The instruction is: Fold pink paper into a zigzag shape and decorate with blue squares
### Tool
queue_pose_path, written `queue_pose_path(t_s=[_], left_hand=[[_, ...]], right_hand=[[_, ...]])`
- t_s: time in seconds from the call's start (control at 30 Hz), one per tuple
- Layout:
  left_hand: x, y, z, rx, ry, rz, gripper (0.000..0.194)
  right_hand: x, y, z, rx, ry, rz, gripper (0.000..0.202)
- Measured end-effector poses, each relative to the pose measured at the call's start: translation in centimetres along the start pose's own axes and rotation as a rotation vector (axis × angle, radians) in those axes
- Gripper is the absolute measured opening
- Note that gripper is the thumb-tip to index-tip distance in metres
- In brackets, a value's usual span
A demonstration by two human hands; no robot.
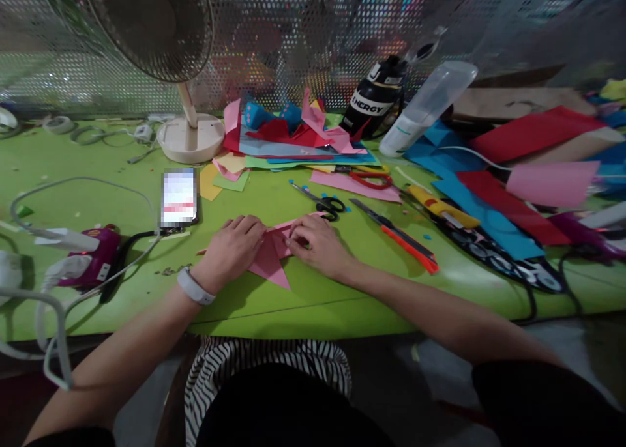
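A sheet of folded pink paper (272,264) lies on the green table between my two hands, with one pointed flap toward me. My left hand (238,244) rests over its left part, fingers bent together and holding it against the table. On the right side, my right hand (315,244) has its thumb and fingers closed in a pinch on a fold of the same paper. Part of the paper is hidden under both hands. Just beyond my right hand lie small black scissors (330,206), and an orange-red utility knife (398,235) lies to its right.
A phone (178,198) and a purple power strip (95,258) with cables stand left. Behind are a fan (190,137), stacked coloured paper (298,150), a black bottle (374,101) and a clear bottle (425,111). Red-handled scissors (374,178) and a yellow cutter (440,206) lie right.
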State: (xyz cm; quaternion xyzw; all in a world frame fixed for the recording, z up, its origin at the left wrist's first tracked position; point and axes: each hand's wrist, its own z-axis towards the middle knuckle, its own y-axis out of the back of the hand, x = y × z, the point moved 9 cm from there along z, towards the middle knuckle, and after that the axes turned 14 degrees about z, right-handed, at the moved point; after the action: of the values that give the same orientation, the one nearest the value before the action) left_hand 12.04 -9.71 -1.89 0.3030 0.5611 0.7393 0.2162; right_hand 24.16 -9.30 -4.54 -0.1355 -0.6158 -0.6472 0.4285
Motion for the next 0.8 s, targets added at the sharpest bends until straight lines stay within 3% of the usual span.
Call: queue_pose_path(t_s=[0.23, 0.57, 0.8], left_hand=[[-2.4, 0.7, -1.1, 0.009, -0.102, -0.052, 0.023], [-0.7, -0.4, -0.6, -0.064, 0.071, -0.286, 0.017], [-0.7, -0.2, -0.6, -0.097, 0.084, -0.266, 0.012]], right_hand=[[0.0, -0.1, 0.1, -0.004, -0.005, -0.015, 0.024], [-0.5, 0.1, 0.2, -0.005, -0.017, 0.028, 0.036], [-0.5, 0.2, 0.2, 0.003, -0.048, 0.086, 0.042]])
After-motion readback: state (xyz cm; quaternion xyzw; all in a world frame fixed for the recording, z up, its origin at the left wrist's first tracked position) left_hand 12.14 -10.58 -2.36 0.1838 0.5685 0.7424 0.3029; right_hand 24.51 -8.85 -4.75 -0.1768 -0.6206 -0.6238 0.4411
